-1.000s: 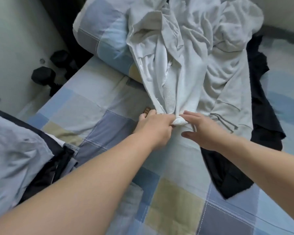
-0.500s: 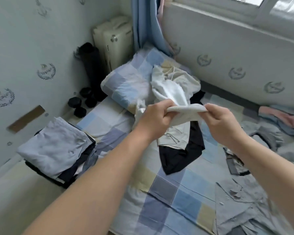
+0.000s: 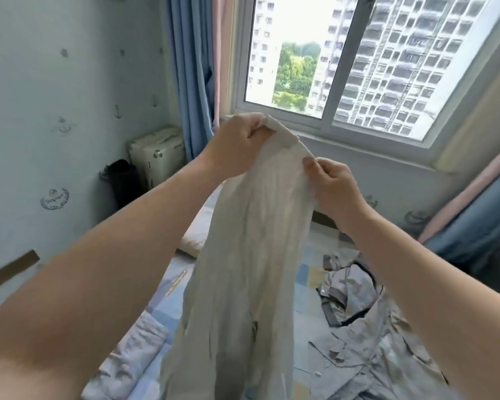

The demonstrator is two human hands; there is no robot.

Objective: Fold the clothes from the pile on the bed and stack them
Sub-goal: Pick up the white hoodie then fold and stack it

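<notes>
The left hand and right hand pinched the top edge of a pale garment hanging unfolded over the bed, with folded clothes apparently already stacked and crumpled grey clothes left to fold.

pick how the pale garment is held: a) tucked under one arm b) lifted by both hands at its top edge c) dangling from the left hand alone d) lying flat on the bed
b: the left hand and the right hand each grip the top edge of the pale garment, which hangs down between the arms.
</notes>
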